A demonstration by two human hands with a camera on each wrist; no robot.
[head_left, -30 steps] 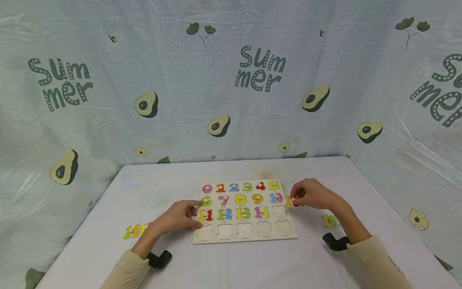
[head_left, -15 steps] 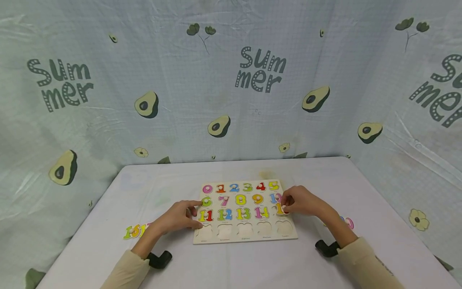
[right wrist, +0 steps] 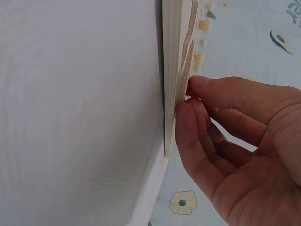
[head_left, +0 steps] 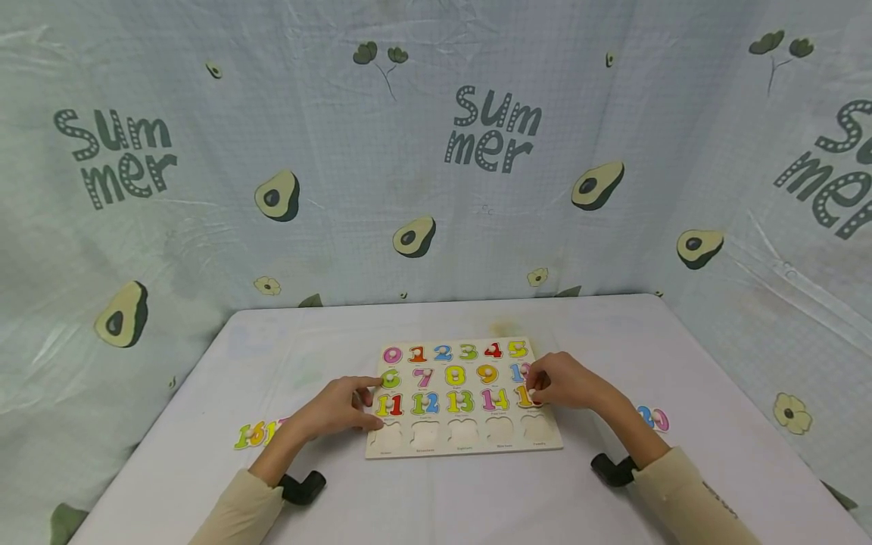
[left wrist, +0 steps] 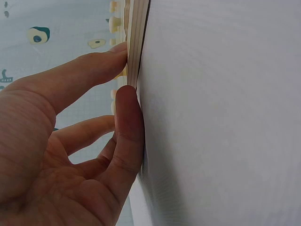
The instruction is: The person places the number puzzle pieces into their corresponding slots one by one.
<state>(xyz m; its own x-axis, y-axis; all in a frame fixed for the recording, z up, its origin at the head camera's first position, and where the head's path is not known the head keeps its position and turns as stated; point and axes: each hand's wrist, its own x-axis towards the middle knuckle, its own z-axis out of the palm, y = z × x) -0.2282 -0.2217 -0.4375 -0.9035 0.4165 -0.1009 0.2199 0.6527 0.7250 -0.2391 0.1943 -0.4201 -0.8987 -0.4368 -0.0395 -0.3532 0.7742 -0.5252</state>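
A wooden number puzzle board [head_left: 443, 452] lies flat on the table, its upper three rows filled with coloured number pieces. My left hand [head_left: 332, 409] rests at the board's left edge, thumb and index finger spread apart; in the left wrist view its fingers [left wrist: 127, 108] touch the layered wooden edge. At the right end of the third row, my right hand [head_left: 564, 381] pinches a number puzzle piece [head_left: 522, 396] with a yellow 1. Its second digit is mostly hidden by the fingers. The piece lies over the recess beside the 14; whether it sits flush I cannot tell.
Bare recesses line the board's bottom row. Number pieces including a 16 [head_left: 250, 435] lie left of the board, partly behind the left forearm. A 20 piece [head_left: 654, 418] lies to the right, by the right forearm. A printed cloth [head_left: 477, 257] hangs behind the table.
My right hand has carried the number piece from beside the board's right edge leftward and down onto the third row's last recess. The left hand has stayed at the board's edge.
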